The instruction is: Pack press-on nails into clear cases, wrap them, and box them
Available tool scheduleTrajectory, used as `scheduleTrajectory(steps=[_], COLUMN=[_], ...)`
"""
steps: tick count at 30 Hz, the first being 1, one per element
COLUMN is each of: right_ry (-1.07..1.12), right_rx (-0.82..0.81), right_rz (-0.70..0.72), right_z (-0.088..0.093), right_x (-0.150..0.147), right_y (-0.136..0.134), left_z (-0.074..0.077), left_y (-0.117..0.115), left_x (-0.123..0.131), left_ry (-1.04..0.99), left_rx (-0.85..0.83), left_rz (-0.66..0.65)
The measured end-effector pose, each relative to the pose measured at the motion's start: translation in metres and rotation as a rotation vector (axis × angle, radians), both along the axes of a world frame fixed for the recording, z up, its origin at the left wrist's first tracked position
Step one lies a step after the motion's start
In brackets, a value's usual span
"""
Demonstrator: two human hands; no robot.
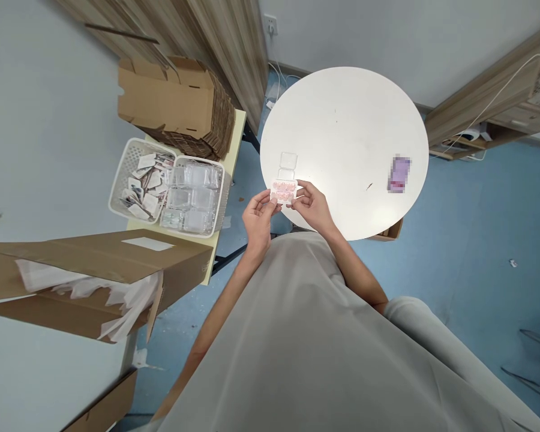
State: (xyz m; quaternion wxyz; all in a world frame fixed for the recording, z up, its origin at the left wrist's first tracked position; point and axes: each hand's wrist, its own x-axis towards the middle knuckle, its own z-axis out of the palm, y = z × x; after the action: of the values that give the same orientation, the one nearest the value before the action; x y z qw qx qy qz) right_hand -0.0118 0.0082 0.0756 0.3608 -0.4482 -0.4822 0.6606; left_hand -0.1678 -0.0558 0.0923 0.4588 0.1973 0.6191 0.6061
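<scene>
Between my two hands is a small white card with rows of small pink pieces (pixel 283 190), too small to name for certain. My left hand (pixel 258 223) pinches its left edge, thumb in front. At its right edge my right hand (pixel 314 208) grips with thumb and fingers. Just beyond the card, an open clear plastic case (pixel 288 165) lies on the round white table (pixel 351 114). Whether the card touches the case is hard to see.
A purple item (pixel 399 174), blurred out, lies on the table's right side. To the left, a side table holds a stack of folded cardboard boxes (pixel 166 105), a white basket of cards (pixel 125 174) and a basket of clear cases (pixel 220 201). A large open carton (pixel 117 258) stands nearer.
</scene>
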Motion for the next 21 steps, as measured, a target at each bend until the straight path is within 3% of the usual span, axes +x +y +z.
scheduleTrajectory(steps=[6, 12, 16, 21], right_ry=[-0.023, -0.199, -0.099, -0.001], right_rx=[-0.01, 0.14, 0.065, -0.029], right_rz=[0.002, -0.168, -0.098, -0.152], right_z=[0.002, 0.035, 0.051, 0.048], right_x=[0.002, 0.002, -0.004, -0.01], right_y=[-0.001, -0.01, -0.017, -0.02], left_z=[0.0, 0.001, 0.013, 0.033], left_y=[0.0, 0.002, 0.0, -0.006], left_x=[0.003, 0.006, 0.012, 0.026], left_ry=[0.011, 0.093, 0.156, 0.33], left_rx=[0.001, 0.01, 0.006, 0.094], left_rz=[-0.005, 0.044, 0.027, -0.097])
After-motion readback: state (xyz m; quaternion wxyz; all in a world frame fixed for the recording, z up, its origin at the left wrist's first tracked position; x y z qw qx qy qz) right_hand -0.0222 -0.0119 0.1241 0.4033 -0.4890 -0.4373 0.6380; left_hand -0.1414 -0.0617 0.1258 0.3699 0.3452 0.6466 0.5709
